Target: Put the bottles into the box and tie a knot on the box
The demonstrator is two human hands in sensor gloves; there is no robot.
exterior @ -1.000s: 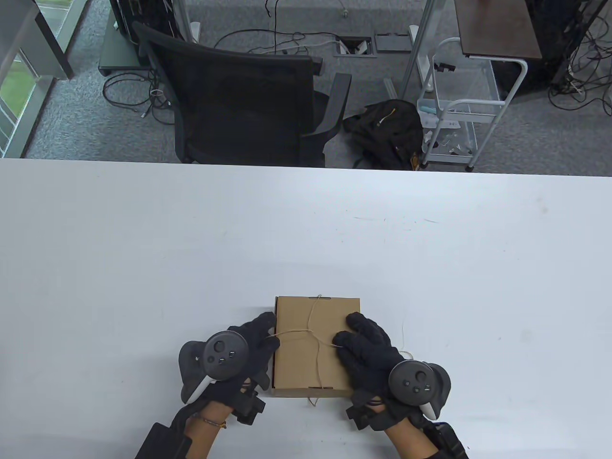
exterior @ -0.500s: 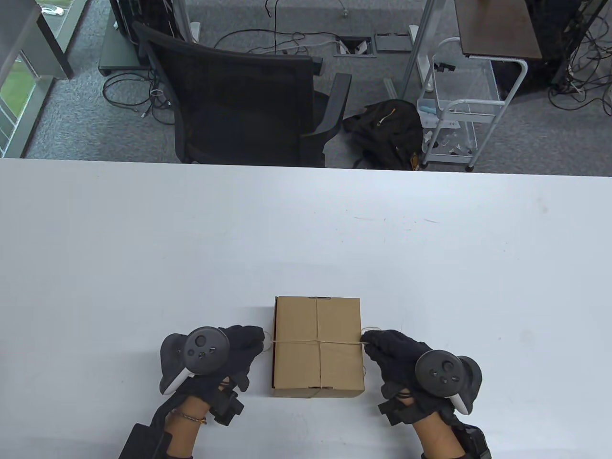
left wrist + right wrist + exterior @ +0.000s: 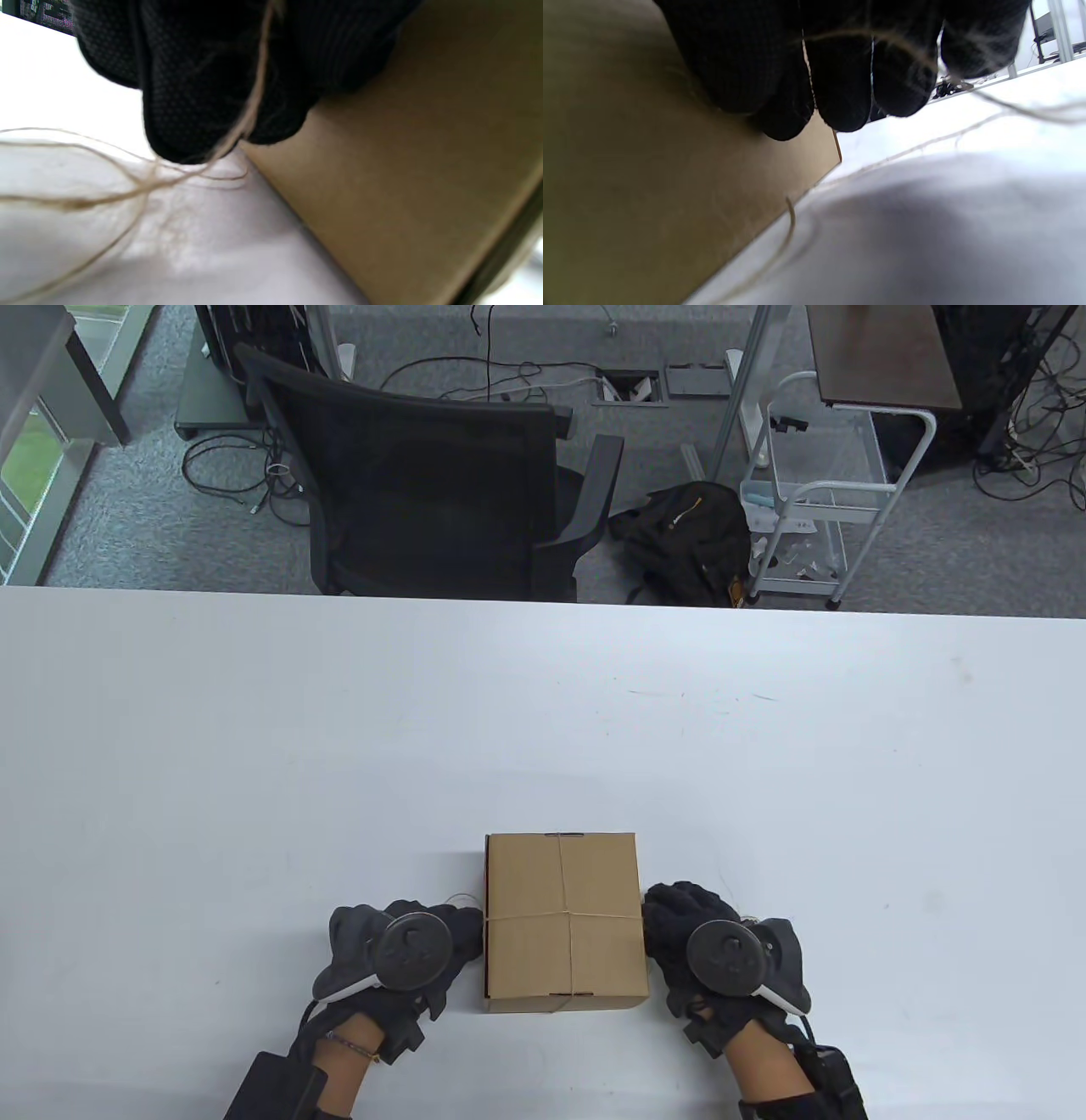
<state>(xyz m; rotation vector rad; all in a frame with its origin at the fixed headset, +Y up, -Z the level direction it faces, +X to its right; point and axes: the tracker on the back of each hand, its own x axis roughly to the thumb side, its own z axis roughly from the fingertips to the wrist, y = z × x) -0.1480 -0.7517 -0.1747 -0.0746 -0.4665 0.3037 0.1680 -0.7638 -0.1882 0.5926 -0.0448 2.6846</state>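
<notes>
The closed brown cardboard box (image 3: 562, 923) sits crossed by thin tan twine (image 3: 567, 913). The left hand (image 3: 407, 950) and right hand (image 3: 704, 954) each pinch 1 twine end beside the box's sides (probably keeping the wrap taut for knotting).

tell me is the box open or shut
Shut: the box's top lies flat, with string crossed over it. Contents cannot be seen.

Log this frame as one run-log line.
phase: tying | box: closed, on table | twine: crossed over lid | left hand: pinches twine at left side | right hand: holds twine at right side
</notes>
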